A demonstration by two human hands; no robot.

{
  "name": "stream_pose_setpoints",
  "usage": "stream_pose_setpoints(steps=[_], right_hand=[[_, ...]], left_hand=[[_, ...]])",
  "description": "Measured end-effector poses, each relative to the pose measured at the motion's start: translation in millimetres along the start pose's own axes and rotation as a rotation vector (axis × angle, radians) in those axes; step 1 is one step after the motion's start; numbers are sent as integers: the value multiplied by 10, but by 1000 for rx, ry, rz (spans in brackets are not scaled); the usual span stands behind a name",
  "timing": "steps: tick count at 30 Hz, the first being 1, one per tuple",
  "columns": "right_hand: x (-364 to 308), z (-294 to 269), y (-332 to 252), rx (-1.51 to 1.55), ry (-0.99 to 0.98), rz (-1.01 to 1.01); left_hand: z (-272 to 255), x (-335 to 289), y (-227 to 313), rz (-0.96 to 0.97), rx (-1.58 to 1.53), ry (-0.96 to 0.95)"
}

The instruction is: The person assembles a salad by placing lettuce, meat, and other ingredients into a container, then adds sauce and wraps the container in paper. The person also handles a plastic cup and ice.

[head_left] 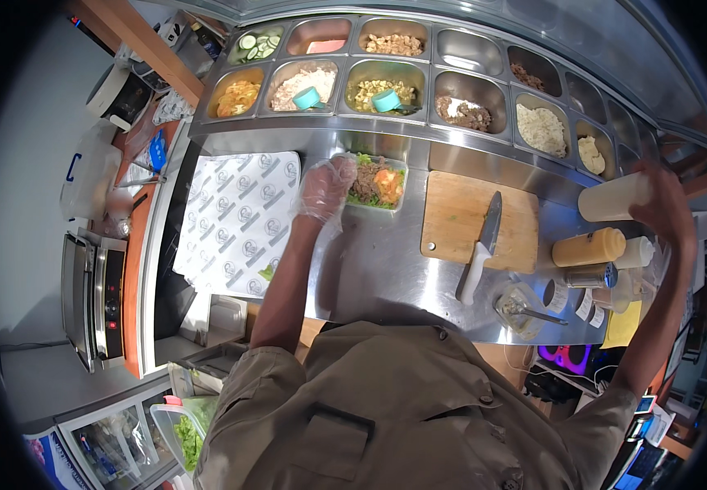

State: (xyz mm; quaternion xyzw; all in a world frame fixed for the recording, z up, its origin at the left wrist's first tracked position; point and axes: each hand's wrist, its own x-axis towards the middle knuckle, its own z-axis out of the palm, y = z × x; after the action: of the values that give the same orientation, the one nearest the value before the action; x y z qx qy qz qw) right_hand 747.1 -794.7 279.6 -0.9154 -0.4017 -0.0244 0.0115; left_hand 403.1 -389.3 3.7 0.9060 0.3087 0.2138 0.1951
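Note:
My left hand [326, 189], in a clear plastic glove, has its fingers curled at the left edge of a clear food container [403, 198]. Lettuce, dark chopped meat [365, 184] and orange-red sliced vegetables [389, 184] fill it; the hand covers its left side. Over at the far right, my right hand [662, 201] grips a white squeeze bottle [611, 198], which lies tilted on its side in the picture. Below that bottle are a yellow-orange sauce bottle [588, 247], another white bottle [637, 252] and a metal-topped shaker [592, 275].
Steel food pans [386, 122] line the counter's back, two holding turquoise-handled scoops. Printed paper sheets [235, 216] lie left. A wooden board [459, 216] carries a white-handled knife [482, 249] that juts over its front edge. A small tub [519, 310] with a spoon stands near the front.

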Motion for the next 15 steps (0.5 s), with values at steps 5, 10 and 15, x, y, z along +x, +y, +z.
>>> stream_pose_setpoints(steps=[5,10,15], right_hand=[[-723,107,148,600,310,-68],[-1107,2097,-616,2095,548,343],[-947,2781,-1646,1981,111,-21]], left_hand=[[-125,51,-576,-64,-482,7],[174,162,-1111,-213,-232,-229],[378,423,-1275,46,21,-333]])
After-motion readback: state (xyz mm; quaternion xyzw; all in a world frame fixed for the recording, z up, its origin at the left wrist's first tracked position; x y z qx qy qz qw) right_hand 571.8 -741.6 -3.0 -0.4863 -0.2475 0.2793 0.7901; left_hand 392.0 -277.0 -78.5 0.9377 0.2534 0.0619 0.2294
